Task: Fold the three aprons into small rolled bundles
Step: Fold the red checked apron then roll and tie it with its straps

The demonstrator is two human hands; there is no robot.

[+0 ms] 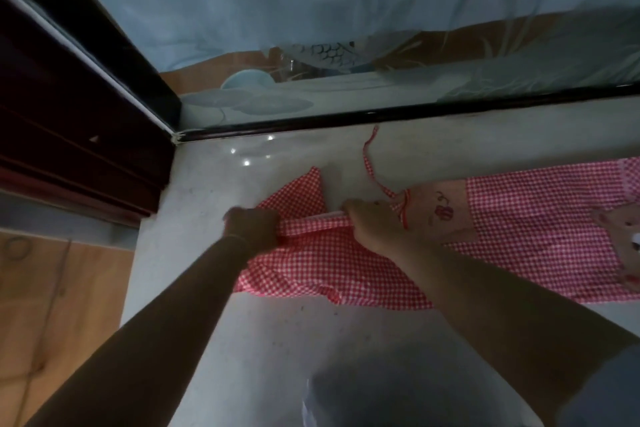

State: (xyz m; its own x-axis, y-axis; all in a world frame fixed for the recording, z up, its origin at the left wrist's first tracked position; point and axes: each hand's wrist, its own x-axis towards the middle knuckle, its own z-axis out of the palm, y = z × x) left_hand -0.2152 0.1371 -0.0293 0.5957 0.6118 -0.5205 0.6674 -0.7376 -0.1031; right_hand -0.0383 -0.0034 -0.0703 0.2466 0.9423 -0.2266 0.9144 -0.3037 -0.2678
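Both grips, left hand [251, 227] & right hand [372, 224], clench apron [346, 263] roll; strap [372, 163] lies beyond.

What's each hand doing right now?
Left hand: grips the rolled end of the checked apron.
Right hand: grips the same roll.
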